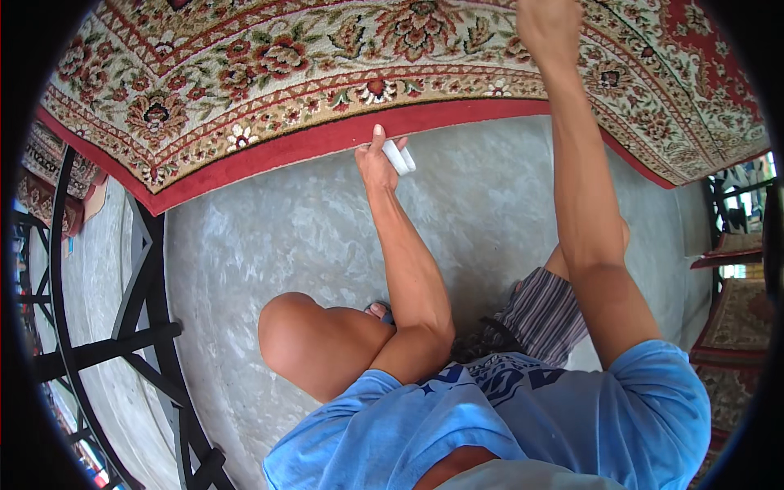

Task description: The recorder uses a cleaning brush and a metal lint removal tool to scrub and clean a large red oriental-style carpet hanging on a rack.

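Note:
A patterned carpet point(278, 90) in cream, red and green spreads across the upper part of the view, with a plain red border point(269, 171) along its near edge. At that border is my left hand point(377, 166), thumb up against the red strip. Its fingers are closed round a small white object point(400, 158) that looks like a folded strip or a roll; its exact kind is unclear. My right arm stretches far forward over the carpet. My right hand point(550, 31) is at the top rim of the view, its fingers partly cut off and hard to read.
Grey polished concrete floor point(269, 237) lies under the carpet's edge and round my bent legs. A black metal frame point(147, 335) stands at the left. More patterned carpets point(735, 327) hang or lie at the right, and others show at the far left.

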Demonstrator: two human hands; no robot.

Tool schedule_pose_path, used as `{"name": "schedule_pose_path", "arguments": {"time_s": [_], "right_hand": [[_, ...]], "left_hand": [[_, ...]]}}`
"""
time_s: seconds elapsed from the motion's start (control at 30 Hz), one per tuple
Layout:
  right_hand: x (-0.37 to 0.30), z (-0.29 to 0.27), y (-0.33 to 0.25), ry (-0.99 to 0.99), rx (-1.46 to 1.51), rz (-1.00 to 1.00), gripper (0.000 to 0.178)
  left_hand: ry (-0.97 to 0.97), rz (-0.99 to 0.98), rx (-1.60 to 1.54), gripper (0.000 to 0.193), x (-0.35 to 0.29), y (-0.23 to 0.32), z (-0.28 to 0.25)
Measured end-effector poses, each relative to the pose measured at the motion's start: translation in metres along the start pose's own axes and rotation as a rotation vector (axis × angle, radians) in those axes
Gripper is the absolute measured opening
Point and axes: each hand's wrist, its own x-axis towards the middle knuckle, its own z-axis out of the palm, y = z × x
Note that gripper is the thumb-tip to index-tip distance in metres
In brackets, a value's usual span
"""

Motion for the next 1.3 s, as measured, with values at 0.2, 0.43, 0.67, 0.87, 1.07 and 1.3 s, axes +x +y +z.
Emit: {"name": "schedule_pose_path", "arguments": {"time_s": [0.2,0.43,0.67,0.87,1.07,1.3], "right_hand": [[-0.197,0.111,0.081,-0.617,-0.029,0.097,0.054],[-0.177,0.055,0.020,-0.738,0.173,0.038,0.048],[-0.185,0.056,0.130,-0.943,0.004,-0.196,0.050],[-0.158,0.052,0.084,-1.041,0.094,-0.324,0.051],[-0.153,0.057,0.144,-1.119,0.020,-0.433,0.053],[-0.144,0.052,0.091,-1.124,0.078,-0.532,0.053]], "left_hand": [[0.044,-0.011,-0.011,0.039,0.004,-0.011,0.022],[-0.070,-0.031,0.051,0.054,0.006,0.002,-0.015],[-0.149,-0.010,-0.207,0.071,0.010,-0.007,-0.008],[-0.140,-0.071,-0.185,0.069,0.017,-0.004,-0.022],[-0.211,-0.032,-0.224,0.067,0.012,-0.006,-0.017],[-0.184,-0.062,-0.283,0.063,0.013,-0.007,-0.027]]}}
